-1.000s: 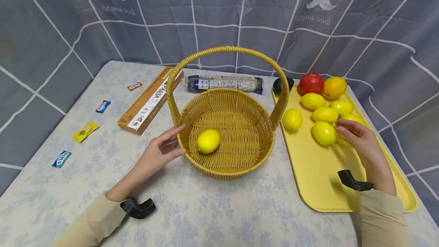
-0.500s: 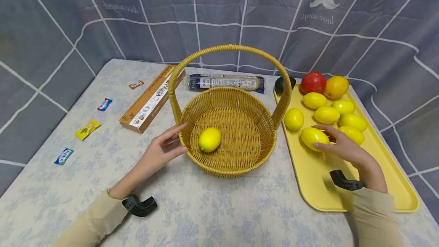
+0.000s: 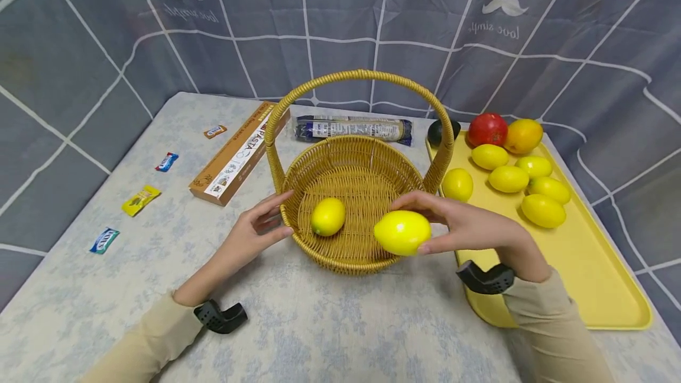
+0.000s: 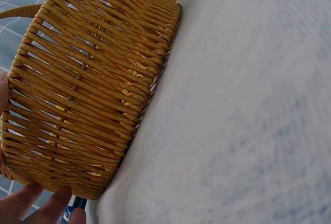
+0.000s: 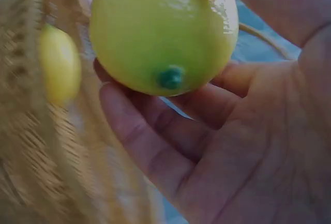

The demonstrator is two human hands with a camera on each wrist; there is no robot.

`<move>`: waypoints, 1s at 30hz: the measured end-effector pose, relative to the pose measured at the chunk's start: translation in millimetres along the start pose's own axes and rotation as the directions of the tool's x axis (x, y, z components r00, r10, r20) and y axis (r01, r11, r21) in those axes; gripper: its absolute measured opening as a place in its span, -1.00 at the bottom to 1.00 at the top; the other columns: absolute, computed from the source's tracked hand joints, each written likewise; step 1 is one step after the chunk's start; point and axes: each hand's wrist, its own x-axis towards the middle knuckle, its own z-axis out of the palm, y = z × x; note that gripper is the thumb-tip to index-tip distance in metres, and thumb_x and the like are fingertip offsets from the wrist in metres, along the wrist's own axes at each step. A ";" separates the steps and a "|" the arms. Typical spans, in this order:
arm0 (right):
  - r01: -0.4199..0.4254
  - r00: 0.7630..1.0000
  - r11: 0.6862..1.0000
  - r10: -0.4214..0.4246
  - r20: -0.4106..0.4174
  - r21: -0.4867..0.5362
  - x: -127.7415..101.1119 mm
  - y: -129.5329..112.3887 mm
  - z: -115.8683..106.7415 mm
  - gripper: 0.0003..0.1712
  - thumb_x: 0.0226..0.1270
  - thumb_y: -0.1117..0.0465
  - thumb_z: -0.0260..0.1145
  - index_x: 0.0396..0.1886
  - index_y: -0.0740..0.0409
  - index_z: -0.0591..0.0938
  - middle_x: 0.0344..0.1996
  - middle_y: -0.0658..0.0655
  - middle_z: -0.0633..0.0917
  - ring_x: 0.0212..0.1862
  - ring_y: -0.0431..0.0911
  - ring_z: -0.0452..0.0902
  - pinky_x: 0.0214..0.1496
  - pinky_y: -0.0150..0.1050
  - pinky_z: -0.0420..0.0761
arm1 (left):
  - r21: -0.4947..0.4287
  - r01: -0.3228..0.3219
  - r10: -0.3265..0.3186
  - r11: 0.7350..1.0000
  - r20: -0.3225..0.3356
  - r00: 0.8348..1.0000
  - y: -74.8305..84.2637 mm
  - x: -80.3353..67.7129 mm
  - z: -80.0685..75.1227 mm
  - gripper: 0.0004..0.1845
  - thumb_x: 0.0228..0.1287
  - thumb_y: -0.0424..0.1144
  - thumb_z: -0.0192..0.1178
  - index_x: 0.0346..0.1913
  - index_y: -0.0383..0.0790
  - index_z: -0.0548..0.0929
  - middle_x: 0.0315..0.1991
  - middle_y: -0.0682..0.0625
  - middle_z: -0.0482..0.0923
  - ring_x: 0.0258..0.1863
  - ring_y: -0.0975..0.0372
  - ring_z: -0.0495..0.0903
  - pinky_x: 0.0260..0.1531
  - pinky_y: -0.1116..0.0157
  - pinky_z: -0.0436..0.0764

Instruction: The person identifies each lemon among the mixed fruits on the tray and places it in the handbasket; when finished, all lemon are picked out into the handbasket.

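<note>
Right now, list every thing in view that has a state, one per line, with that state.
Right hand: grips a lemon above the basket's near rim.
Left hand: open, fingers touching the basket wall.
Basket: upright, one lemon inside.
Tray: flat, holding six lemons, a red fruit and an orange one.
Pasta box: lying flat.
</note>
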 end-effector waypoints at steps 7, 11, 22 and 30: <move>-0.012 0.984 1.000 0.012 0.176 0.003 59.1 20.6 18.8 -0.41 0.25 0.19 0.34 0.23 0.13 0.33 0.13 0.03 0.43 0.08 -0.07 0.38 0.08 -0.13 0.46 | -0.002 0.002 -0.002 1.000 -0.005 1.000 -0.9 0.0 0.3 -0.36 0.23 -0.36 0.25 0.37 -0.17 0.32 0.39 -0.07 0.10 0.29 -0.03 0.19 0.18 0.09 0.31; 0.046 0.980 0.995 -0.027 0.199 -0.092 74.9 27.7 26.3 -0.42 0.25 0.15 0.33 0.24 0.12 0.38 0.13 0.02 0.43 0.06 -0.10 0.36 0.05 -0.18 0.45 | -0.001 0.003 -0.003 1.000 -0.007 1.000 -1.3 -0.4 0.4 -0.36 0.23 -0.35 0.25 0.37 -0.17 0.32 0.40 -0.08 0.09 0.29 -0.03 0.18 0.18 0.08 0.30; 0.080 0.996 0.951 -0.065 0.058 -0.298 43.2 -2.0 20.4 -0.43 0.32 0.25 0.25 0.32 0.12 0.38 0.26 0.01 0.39 0.28 -0.10 0.22 0.28 -0.16 0.25 | -0.009 -0.010 0.010 1.000 -0.001 1.000 -3.2 -1.6 2.2 -0.36 0.24 -0.37 0.24 0.38 -0.15 0.31 0.40 -0.07 0.08 0.30 -0.03 0.18 0.18 0.12 0.31; 0.263 0.897 0.962 -0.218 -0.385 0.068 -63.5 5.0 -47.5 -0.56 0.31 0.61 0.01 0.19 0.51 0.39 0.12 0.30 0.48 0.15 0.05 0.36 0.13 -0.29 0.41 | 0.005 -0.023 0.023 1.000 -0.010 1.000 -3.2 -2.5 2.1 -0.36 0.24 -0.40 0.23 0.38 -0.17 0.31 0.40 -0.07 0.09 0.30 0.00 0.17 0.18 0.13 0.31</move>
